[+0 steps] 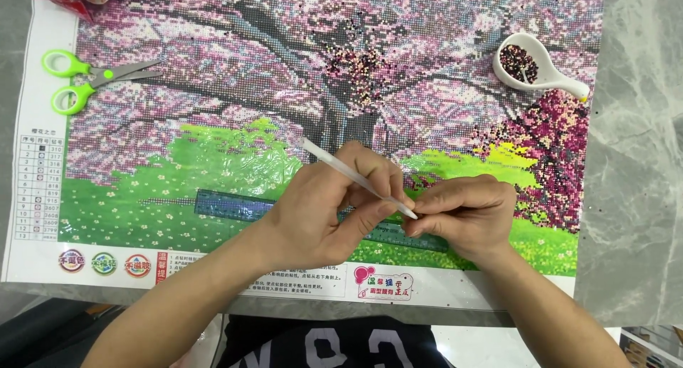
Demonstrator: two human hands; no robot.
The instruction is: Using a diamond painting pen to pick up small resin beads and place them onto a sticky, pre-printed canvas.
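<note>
Two hands meet over the lower middle of a diamond-painting canvas (213, 126). A white pen (356, 177) is gripped by the left hand (320, 211), pinched between thumb and curled fingers (370, 165), its tip pointing at the right hand (466, 215). The right hand's fingers are curled shut and its fingertips (420, 208) are pressed about the pen tip; what, if anything, is pinched there cannot be told. Just below both sets of fingers a blue-green ruler (228, 204) lies on the canvas, partly hidden by the hands. Well above the right fingers a white tray (548, 80) with dark and pink beads rests, and loose beads (359, 69) are scattered above the left fingers. Green-handled scissors (78, 80) lie far off to the left of the left hand. Much of the blossom area appears already studded with beads, as does the pink tree beyond the right fingers; the green meadow under a glossy film seems largely uncovered, so a good part is judged left to fill.
</note>
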